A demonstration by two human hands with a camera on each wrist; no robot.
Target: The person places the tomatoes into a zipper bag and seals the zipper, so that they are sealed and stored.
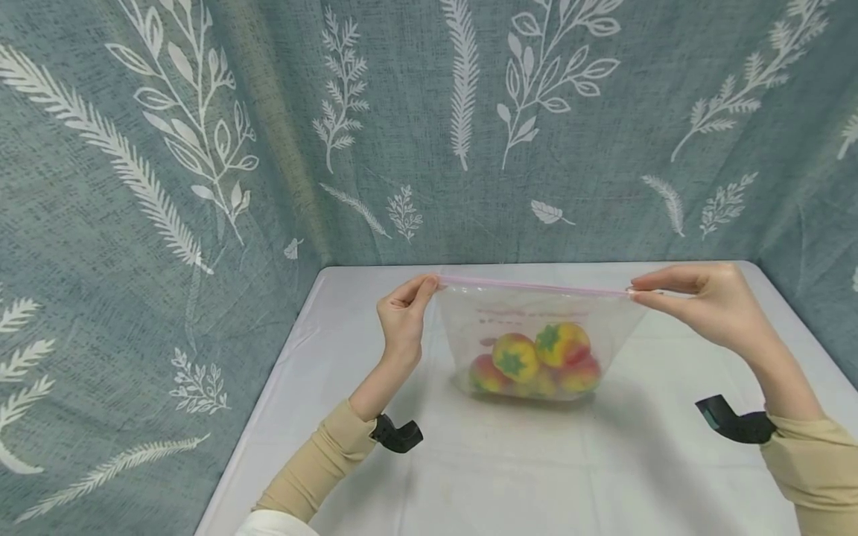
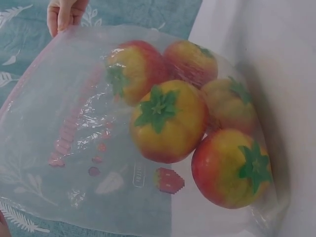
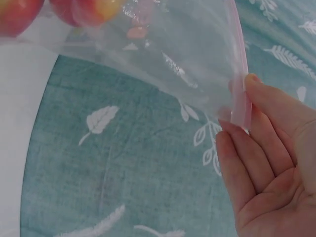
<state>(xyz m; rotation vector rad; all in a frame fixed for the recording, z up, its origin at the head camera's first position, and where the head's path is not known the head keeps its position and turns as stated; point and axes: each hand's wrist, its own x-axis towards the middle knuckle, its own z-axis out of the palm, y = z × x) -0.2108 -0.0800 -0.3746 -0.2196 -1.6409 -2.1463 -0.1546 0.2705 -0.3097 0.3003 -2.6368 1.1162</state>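
Note:
A clear zip bag (image 1: 462, 320) with a pink zip strip (image 1: 536, 286) stands stretched wide above the white table, its bottom at or close to the tabletop. Inside lie several red-and-yellow tomato-like fruits (image 2: 169, 121) with green star-shaped tops. My left hand (image 1: 404, 316) pinches the strip's left end between thumb and fingers. At the other end, my right hand (image 1: 713, 305) pinches the pink corner; the right wrist view shows its thumb on one side and fingers (image 3: 247, 163) on the other. Whether the zip is fully sealed, I cannot tell.
The white-covered table (image 1: 509, 476) has rounded far corners. Behind it and along both sides hangs a blue-green curtain (image 1: 415, 134) with white leaf prints. A dark strap-like mount (image 1: 397, 435) is on my left wrist, another (image 1: 733, 422) on my right.

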